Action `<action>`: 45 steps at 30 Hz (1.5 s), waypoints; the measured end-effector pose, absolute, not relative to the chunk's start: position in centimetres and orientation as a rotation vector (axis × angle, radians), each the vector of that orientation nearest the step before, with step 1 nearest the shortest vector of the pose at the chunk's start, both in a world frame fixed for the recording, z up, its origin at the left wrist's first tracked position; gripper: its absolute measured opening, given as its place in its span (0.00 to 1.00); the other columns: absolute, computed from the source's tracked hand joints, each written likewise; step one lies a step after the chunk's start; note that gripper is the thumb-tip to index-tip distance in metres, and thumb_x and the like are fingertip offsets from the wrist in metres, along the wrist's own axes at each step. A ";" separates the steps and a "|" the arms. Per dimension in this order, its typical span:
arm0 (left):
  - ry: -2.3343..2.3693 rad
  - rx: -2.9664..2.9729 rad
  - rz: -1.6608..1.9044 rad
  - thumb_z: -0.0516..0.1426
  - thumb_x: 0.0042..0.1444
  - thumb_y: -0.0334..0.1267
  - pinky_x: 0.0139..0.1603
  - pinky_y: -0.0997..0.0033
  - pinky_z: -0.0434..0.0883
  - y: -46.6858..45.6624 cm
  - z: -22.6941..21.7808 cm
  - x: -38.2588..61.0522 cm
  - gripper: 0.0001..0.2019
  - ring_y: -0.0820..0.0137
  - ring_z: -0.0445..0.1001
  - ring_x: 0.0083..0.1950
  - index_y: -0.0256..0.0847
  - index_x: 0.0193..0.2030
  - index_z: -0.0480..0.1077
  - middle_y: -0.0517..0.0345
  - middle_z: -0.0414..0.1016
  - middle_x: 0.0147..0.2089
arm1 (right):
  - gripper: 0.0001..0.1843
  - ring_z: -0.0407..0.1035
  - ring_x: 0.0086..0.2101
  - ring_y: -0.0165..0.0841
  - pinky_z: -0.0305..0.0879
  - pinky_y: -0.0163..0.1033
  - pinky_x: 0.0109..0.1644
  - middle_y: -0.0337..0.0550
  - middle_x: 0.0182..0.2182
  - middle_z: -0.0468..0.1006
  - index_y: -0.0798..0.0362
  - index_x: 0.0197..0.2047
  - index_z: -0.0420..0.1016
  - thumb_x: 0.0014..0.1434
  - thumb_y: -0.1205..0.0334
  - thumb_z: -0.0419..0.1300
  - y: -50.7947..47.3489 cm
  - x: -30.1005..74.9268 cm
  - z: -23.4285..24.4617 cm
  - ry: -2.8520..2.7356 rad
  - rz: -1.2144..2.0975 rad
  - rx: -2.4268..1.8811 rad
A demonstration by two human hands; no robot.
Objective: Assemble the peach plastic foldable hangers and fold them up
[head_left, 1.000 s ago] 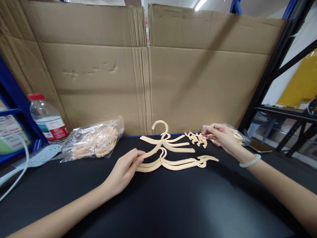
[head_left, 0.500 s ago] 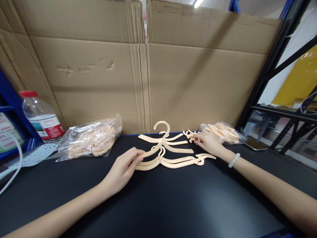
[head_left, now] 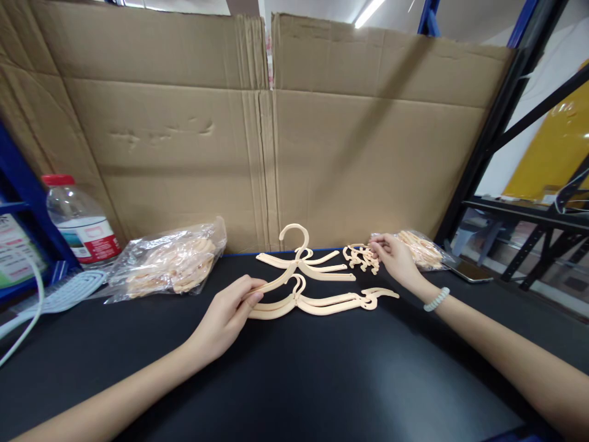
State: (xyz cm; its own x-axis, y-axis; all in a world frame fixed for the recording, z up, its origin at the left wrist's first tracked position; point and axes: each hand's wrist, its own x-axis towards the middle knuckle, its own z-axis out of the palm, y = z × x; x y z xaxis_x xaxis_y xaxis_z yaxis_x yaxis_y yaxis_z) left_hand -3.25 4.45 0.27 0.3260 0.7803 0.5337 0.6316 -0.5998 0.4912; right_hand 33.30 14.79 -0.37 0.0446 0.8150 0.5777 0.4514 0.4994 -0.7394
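Note:
Cream plastic hangers (head_left: 317, 287) lie stacked in the middle of a black table (head_left: 294, 380). My left hand (head_left: 225, 316) pinches the left arm of the lower hangers between thumb and fingers. A small heap of cream plastic clips (head_left: 361, 256) sits just right of the hangers. My right hand (head_left: 396, 261), with a bead bracelet on the wrist, has its fingertips closed on a piece at the heap's right edge; what exactly it grips is too small to name.
A clear bag of cream parts (head_left: 170, 261) lies at the left, another bag (head_left: 421, 248) behind my right hand. A water bottle (head_left: 80, 224), a grey cable (head_left: 59, 294), a phone (head_left: 467, 270), a cardboard wall (head_left: 271, 135) and shelf posts (head_left: 483, 141) surround the table.
My right hand reached left onto the clip heap, then drew back a little to its right edge. My left hand has kept its hold on the hangers.

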 end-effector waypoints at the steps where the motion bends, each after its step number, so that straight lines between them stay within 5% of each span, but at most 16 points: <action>1: 1.295 2.393 1.137 0.48 0.65 0.41 0.35 0.71 0.66 4.4 0.3 -3.2 0.12 0.68 0.70 0.33 0.41 0.44 0.70 0.58 0.71 0.34 | 0.17 0.69 0.26 0.34 0.67 0.42 0.31 0.41 0.26 0.74 0.51 0.34 0.68 0.56 0.45 0.59 14.6 33.2 -0.3 -1.568 0.445 -1.104; 13: 1.314 2.387 1.153 0.48 0.65 0.41 0.34 0.72 0.65 4.5 0.1 -3.4 0.11 0.68 0.68 0.32 0.41 0.44 0.70 0.59 0.69 0.32 | 0.16 0.76 0.34 0.34 0.75 0.39 0.40 0.46 0.32 0.80 0.54 0.33 0.75 0.51 0.50 0.68 11.7 30.4 0.3 -1.345 1.139 -0.994; 23: 1.342 2.375 1.162 0.48 0.65 0.43 0.34 0.71 0.66 4.5 0.3 -3.2 0.12 0.67 0.69 0.33 0.41 0.44 0.71 0.58 0.71 0.33 | 0.09 0.72 0.48 0.38 0.70 0.43 0.54 0.47 0.41 0.79 0.51 0.37 0.76 0.54 0.57 0.67 11.3 30.3 0.1 -1.244 1.417 -0.922; 27: 1.344 2.384 1.168 0.49 0.65 0.42 0.34 0.71 0.66 4.6 0.2 -3.2 0.12 0.68 0.69 0.32 0.41 0.43 0.71 0.58 0.71 0.32 | 0.10 0.72 0.43 0.33 0.71 0.37 0.47 0.43 0.42 0.78 0.51 0.31 0.77 0.47 0.59 0.72 11.0 30.2 0.5 -1.333 1.429 -0.939; 32: 1.316 2.389 1.154 0.49 0.65 0.41 0.35 0.71 0.66 4.7 0.0 -3.4 0.11 0.68 0.68 0.33 0.41 0.44 0.70 0.58 0.70 0.34 | 0.12 0.69 0.31 0.27 0.69 0.32 0.34 0.38 0.31 0.76 0.52 0.29 0.76 0.45 0.59 0.73 11.1 30.2 0.6 -1.390 1.444 -0.964; 45: 1.216 2.370 1.113 0.48 0.66 0.39 0.37 0.69 0.65 4.7 -0.1 -3.6 0.11 0.67 0.69 0.36 0.39 0.45 0.69 0.57 0.68 0.36 | 0.15 0.77 0.35 0.34 0.74 0.35 0.39 0.41 0.28 0.78 0.54 0.29 0.70 0.48 0.58 0.72 9.9 29.9 1.7 -1.288 1.815 -0.949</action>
